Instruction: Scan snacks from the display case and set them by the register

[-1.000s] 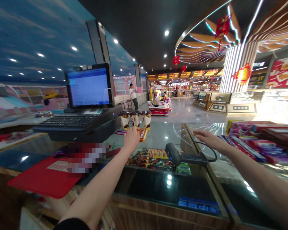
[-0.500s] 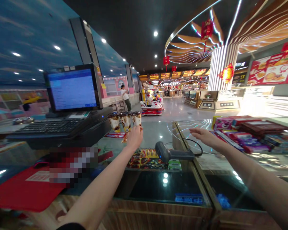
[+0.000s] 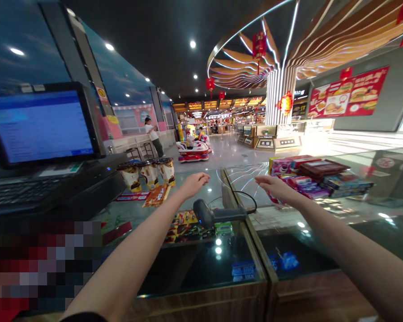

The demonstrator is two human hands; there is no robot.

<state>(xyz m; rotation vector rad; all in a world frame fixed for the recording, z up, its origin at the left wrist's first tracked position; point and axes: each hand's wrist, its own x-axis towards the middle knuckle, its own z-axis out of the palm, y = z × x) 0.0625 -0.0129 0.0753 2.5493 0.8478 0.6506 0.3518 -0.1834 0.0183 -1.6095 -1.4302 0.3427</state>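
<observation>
My left hand is over the glass counter, right of the snack cups and beyond the barcode scanner. Its fingers reach rightward, loosely bent, and nothing shows in them. With fingers stretched out to the left, my right hand hovers beside the packaged snacks and appears to hold nothing. The scanner lies on the glass, its cable looping behind it. An orange snack packet and a red-and-blue packet lie in front of the cups.
At the left stand a monitor and a keyboard. Packets are visible around and beneath the glass behind the scanner. Farther off are a person by a low wall and a white-and-red ride-on toy.
The view has turned to the right. My left hand has moved right, away from the cups, uncovering the orange packet. My right hand is now closer to the snack stack.
</observation>
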